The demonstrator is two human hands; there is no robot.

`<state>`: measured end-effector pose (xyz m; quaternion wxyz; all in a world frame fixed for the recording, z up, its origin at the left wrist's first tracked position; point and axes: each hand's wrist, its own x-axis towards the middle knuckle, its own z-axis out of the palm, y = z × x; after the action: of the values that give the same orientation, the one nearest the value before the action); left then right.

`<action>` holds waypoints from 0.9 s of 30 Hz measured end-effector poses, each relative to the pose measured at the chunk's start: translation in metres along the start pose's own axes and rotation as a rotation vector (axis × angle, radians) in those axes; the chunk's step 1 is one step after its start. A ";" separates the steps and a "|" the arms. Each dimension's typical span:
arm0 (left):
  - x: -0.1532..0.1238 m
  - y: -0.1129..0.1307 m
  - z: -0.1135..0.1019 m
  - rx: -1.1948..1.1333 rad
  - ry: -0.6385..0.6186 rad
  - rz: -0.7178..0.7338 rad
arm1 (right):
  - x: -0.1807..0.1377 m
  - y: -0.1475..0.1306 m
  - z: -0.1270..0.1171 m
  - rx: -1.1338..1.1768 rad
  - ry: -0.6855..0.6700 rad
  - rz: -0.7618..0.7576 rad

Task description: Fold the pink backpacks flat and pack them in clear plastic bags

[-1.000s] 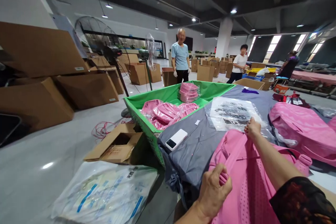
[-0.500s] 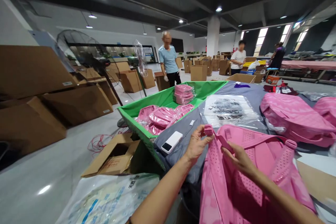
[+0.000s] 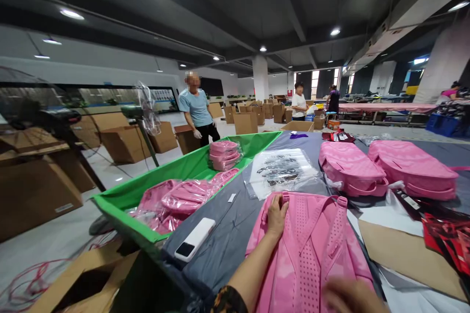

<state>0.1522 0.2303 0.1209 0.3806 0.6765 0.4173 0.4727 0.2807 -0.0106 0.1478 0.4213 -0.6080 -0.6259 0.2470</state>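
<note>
The left hand [image 3: 276, 215] has let go and now lies flat on the backpack [image 3: 312, 249]; the right hand [image 3: 352, 297] is too blurred to tell.

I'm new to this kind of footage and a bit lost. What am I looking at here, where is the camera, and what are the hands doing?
There is no machine: the camera sits on a person's head and looks forward and down over a table covered in grey cloth. The left hand lies flat near the top of a pink backpack lying strap side up. The right hand is a blur at the bottom edge, over the same backpack; whether it grips anything cannot be told. Nearby lie a white phone, a clear plastic bag, two more pink backpacks and a green bin holding wrapped pink items. A person in a blue shirt stands behind it.
</note>
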 end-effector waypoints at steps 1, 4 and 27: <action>-0.002 0.002 -0.002 0.030 0.002 0.003 | 0.018 0.005 -0.021 -0.077 0.087 0.008; -0.011 0.018 -0.005 0.221 -0.022 0.064 | 0.079 0.025 -0.070 -0.446 0.444 0.155; -0.066 0.073 0.038 -0.372 -1.020 -0.105 | 0.116 0.040 -0.098 -0.220 0.577 0.282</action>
<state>0.1897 0.1380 0.1562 0.6710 0.7194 0.1225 0.1309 0.3946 0.0876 0.1928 0.4747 -0.7752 -0.4135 0.0514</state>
